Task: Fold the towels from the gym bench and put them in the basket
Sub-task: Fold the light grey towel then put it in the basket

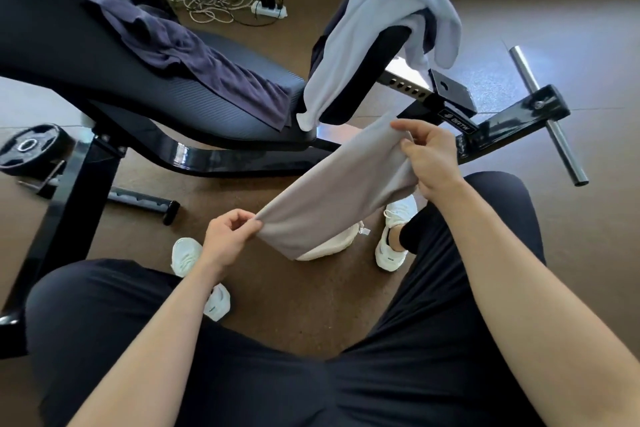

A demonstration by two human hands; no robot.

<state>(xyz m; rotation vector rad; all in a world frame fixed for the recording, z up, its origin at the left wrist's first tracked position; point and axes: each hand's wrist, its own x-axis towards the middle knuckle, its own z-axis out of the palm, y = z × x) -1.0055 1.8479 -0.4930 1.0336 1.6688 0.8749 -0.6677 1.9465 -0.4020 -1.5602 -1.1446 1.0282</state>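
A grey-beige towel (332, 184) hangs folded lengthwise between my two hands, above the floor in front of my knees. My left hand (227, 236) pinches its lower left corner. My right hand (431, 159) grips its upper right end. A dark purple towel (194, 55) lies crumpled along the black gym bench (194, 104). A pale blue-white towel (388, 21) is draped over the bench's leg pad. Beneath the held towel a white basket (332, 246) stands on the floor, mostly hidden by the cloth.
The bench's black frame (512, 118) with a chrome bar (550, 114) juts to the right. A weight plate (33, 146) lies at the left. A power strip (270, 9) and coiled cable sit by the wall. My white shoes (393, 239) flank the basket.
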